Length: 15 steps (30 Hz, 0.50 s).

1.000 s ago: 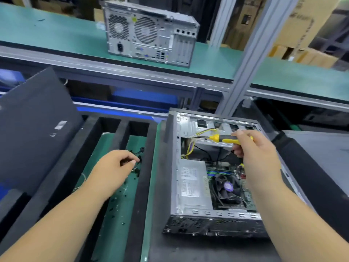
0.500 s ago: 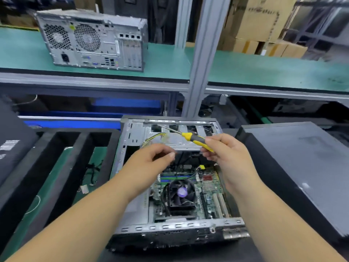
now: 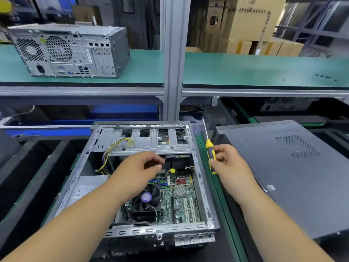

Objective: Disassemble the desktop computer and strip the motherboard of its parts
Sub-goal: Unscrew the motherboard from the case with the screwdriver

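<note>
a: what's the desktop computer like?
b: a grey metal case lying on its side, side panel off, open side facing up.
a: and inside?
b: the green motherboard lies flat on the case floor, white slots along its right part. a black cooler fan with a purple centre label sits on it, toward the left.
a: anything at the far end?
b: a silver drive cage spans the width of the case. yellow and black cables run up from the left side, ending in a pale connector on top of the cage.
a: the near left corner?
b: a grey power supply with a white label.
</note>
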Motion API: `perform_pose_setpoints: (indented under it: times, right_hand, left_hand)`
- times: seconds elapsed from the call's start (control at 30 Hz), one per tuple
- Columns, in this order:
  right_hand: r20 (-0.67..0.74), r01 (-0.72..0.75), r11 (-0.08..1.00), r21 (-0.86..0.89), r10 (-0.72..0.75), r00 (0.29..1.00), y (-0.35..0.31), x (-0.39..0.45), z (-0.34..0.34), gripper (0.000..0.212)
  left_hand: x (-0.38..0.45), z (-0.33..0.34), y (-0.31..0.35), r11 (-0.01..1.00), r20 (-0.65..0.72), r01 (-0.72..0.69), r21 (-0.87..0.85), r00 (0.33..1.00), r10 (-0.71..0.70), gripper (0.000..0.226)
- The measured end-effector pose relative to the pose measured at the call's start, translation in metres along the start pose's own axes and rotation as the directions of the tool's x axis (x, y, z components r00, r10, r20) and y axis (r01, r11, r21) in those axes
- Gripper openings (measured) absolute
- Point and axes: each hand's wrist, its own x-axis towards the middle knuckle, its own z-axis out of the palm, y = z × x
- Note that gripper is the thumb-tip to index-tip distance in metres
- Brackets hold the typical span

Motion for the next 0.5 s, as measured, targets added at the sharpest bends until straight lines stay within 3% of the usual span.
perform_pose_setpoints:
  times: [0.1, 0.2, 0.33, 0.5]
  right_hand:
    - [0.032, -0.019, 0.938, -0.347, 0.032, 0.999, 0.022, 0.003, -0.001, 0.028]
    - [0.093, -0.08, 0.836, -0.543, 0.155, 0.984, 0.041, 0.004, 0.008, 0.027]
    - [0.135, -0.114, 0.707, -0.698, 0.286, 0.949, 0.065, 0.007, 0.027, 0.022]
    - [0.153, -0.161, 0.582, -0.797, 0.453, 0.878, 0.087, 0.01, 0.043, 0.031]
  left_hand:
    - [-0.003, 0.005, -0.004, 0.997, -0.03, -0.007, 0.073, 1.0, 0.009, 0.014]
    - [-0.005, 0.004, -0.013, 0.996, -0.053, 0.013, 0.091, 0.999, -0.008, 0.016]
    - [-0.004, 0.002, -0.024, 0.992, -0.066, 0.04, 0.121, 0.997, -0.032, 0.016]
    - [-0.008, 0.0, -0.032, 0.992, -0.062, 0.058, 0.113, 0.997, -0.052, 0.016]
